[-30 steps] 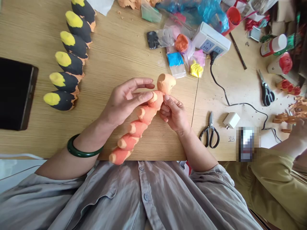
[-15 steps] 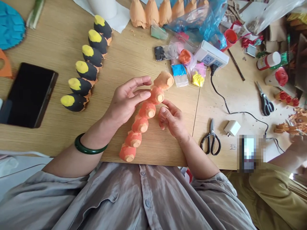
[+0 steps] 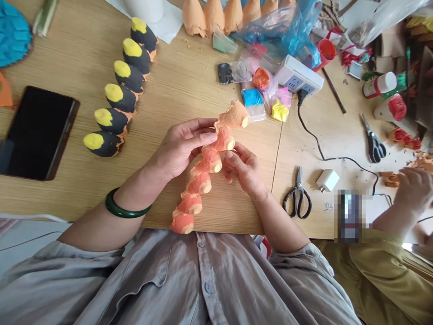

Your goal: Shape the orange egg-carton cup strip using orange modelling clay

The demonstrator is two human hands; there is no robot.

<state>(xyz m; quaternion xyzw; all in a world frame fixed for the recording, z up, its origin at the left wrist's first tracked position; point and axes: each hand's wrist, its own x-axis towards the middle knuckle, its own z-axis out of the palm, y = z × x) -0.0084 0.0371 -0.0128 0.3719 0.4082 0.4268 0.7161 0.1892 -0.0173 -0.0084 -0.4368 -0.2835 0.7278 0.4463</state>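
A strip of egg-carton cups (image 3: 211, 161) slants up across the space before my chest. Most of its cups are coated orange-red; the top one is plain pale orange, and their blunt tips point right. My left hand (image 3: 181, 146), with a green bangle on the forearm, pinches the strip near its upper end between thumb and fingers. At the strip's right edge, my right hand (image 3: 245, 169) has curled fingers, the index finger and thumb closed at the second cup. The far fingertips of both hands are partly hidden.
A row of black cups with yellow tips (image 3: 120, 95) stands left, beside a black tablet (image 3: 37, 133). Packets of coloured clay (image 3: 252, 98), a power strip (image 3: 299, 76) and scissors (image 3: 297, 194) lie right. A co-worker's hand (image 3: 414, 194) is at far right.
The strip has turned, its blunt tips now pointing more to the right, and its lower end has shifted slightly right. My left fingers have closed onto it. The co-worker's hand has moved up into view.
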